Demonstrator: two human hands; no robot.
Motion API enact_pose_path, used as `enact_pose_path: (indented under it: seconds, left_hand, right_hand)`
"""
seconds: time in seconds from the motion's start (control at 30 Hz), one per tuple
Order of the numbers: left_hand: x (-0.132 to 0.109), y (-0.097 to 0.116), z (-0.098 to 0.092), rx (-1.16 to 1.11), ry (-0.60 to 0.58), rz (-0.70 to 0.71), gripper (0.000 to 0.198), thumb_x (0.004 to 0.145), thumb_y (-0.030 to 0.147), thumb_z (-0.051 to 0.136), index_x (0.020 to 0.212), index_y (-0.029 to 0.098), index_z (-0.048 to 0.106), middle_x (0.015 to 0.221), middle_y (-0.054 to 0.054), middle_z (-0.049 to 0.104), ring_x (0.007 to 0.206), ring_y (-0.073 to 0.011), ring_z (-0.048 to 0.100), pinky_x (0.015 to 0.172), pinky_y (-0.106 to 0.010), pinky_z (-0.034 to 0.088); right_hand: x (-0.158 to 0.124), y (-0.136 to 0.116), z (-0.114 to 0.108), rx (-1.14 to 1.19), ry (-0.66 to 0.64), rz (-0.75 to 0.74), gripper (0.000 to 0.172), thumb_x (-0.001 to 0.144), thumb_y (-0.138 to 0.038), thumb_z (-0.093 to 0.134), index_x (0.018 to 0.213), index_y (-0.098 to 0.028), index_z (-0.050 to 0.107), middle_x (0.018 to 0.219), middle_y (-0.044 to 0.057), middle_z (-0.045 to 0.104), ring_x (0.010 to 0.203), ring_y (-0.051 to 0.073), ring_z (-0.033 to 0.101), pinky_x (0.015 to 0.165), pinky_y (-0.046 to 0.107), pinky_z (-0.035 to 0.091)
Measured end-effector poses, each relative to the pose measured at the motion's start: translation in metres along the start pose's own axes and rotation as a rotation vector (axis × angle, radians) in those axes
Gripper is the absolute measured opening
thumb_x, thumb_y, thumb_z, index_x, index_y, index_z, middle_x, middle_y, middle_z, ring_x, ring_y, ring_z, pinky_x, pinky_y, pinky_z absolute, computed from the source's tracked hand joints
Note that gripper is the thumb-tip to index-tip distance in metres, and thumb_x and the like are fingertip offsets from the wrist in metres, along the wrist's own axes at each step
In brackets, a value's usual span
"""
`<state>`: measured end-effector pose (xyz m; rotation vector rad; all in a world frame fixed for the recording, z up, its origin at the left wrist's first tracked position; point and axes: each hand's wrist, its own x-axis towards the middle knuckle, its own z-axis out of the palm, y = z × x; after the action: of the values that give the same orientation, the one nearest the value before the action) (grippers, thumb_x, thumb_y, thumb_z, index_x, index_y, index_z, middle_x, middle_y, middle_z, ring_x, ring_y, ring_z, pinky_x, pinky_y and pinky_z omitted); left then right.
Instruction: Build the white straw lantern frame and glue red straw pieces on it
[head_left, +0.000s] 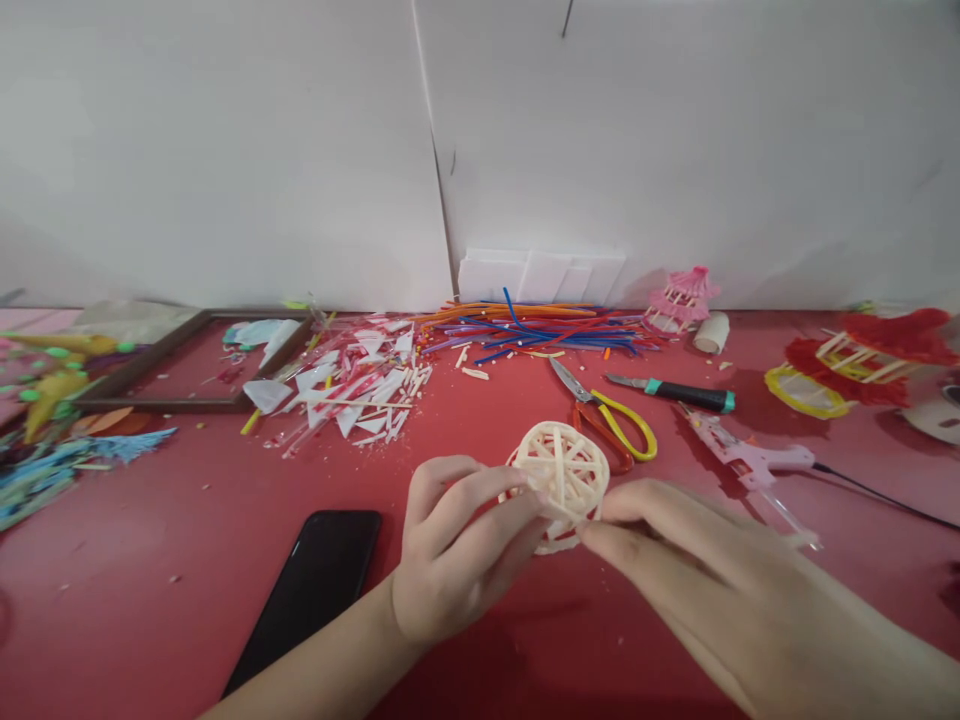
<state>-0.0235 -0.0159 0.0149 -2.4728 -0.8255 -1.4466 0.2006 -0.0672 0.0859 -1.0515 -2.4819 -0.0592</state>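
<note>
Now, the left hand (465, 545) pinches the pale cage (559, 465) just this side of the snips (596, 400); fingertips of the right hand (720, 590) meet its near edge, grip hard to tell. Looks light, stiffish, probably fragile: best held by the rim.

Two bare forearms (330, 655) — slim, bare fingers (491, 532)

Black phone (315, 575), brown frame (176, 406), pink tiered model (679, 299) beside a pale roll (712, 333)
</note>
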Motion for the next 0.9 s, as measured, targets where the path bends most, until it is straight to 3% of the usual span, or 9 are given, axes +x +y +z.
enact_pose_path:
  seconds: [0.07, 0.23, 0.37, 0.57, 0.77, 0.9]
  left_hand:
    - [0.001, 0.0, -0.001, 0.004, -0.012, -0.004, 0.024, 0.08, 0.017, 0.077, 0.102, 0.021, 0.067, 0.097, -0.005, 0.072, 0.09, -0.0204, 0.057, 0.081, -0.035, 0.052]
    - [0.003, 0.0, -0.001, -0.003, -0.022, -0.002, 0.022, 0.08, 0.015, 0.077, 0.1, 0.02, 0.068, 0.096, -0.005, 0.073, 0.09, -0.0205, 0.057, 0.08, -0.035, 0.052]
    - [0.004, 0.001, 0.0, -0.001, -0.029, -0.008, 0.024, 0.078, 0.014, 0.076, 0.099, 0.02, 0.067, 0.096, -0.005, 0.073, 0.088, -0.0202, 0.059, 0.08, -0.036, 0.052]
    - [0.004, 0.002, 0.001, -0.029, -0.029, -0.022, 0.031, 0.079, 0.012, 0.075, 0.108, 0.019, 0.066, 0.096, -0.007, 0.071, 0.088, -0.0209, 0.059, 0.081, -0.037, 0.05]
    - [0.005, 0.003, 0.0, -0.021, -0.05, -0.016, 0.023, 0.082, 0.012, 0.071, 0.103, 0.022, 0.07, 0.098, -0.006, 0.069, 0.091, -0.021, 0.057, 0.081, -0.037, 0.049]
    - [0.005, 0.002, 0.0, -0.03, -0.055, -0.018, 0.022, 0.082, 0.013, 0.071, 0.102, 0.023, 0.07, 0.099, -0.006, 0.069, 0.091, -0.0209, 0.057, 0.082, -0.037, 0.05]
  right_hand:
    - [0.001, 0.001, 0.001, -0.013, 0.006, -0.012, 0.038, 0.098, -0.008, 0.031, 0.092, -0.018, 0.067, 0.084, 0.004, 0.067, 0.067, 0.014, 0.058, 0.06, 0.027, 0.05]
    - [0.001, 0.008, -0.004, -0.032, 0.032, -0.031, 0.04, 0.099, -0.009, 0.029, 0.115, -0.017, 0.065, 0.093, 0.005, 0.07, 0.076, 0.015, 0.063, 0.065, 0.027, 0.052]
    - [0.001, 0.013, -0.005, -0.064, 0.032, 0.015, 0.033, 0.1, -0.014, 0.037, 0.104, -0.02, 0.068, 0.087, 0.004, 0.068, 0.072, 0.014, 0.06, 0.058, 0.027, 0.047]
    - [0.007, 0.017, -0.003, -0.001, 0.027, 0.016, 0.031, 0.1, -0.013, 0.04, 0.096, -0.02, 0.07, 0.087, 0.003, 0.067, 0.078, 0.013, 0.059, 0.069, 0.026, 0.046]
    - [0.006, 0.025, 0.0, 0.003, 0.027, -0.016, 0.028, 0.096, -0.01, 0.047, 0.107, -0.024, 0.068, 0.097, 0.003, 0.066, 0.091, 0.015, 0.058, 0.084, 0.03, 0.045]
    - [0.007, 0.033, 0.001, 0.019, 0.001, -0.026, 0.029, 0.095, -0.011, 0.046, 0.108, -0.025, 0.068, 0.099, 0.004, 0.064, 0.091, 0.015, 0.058, 0.079, 0.029, 0.046]
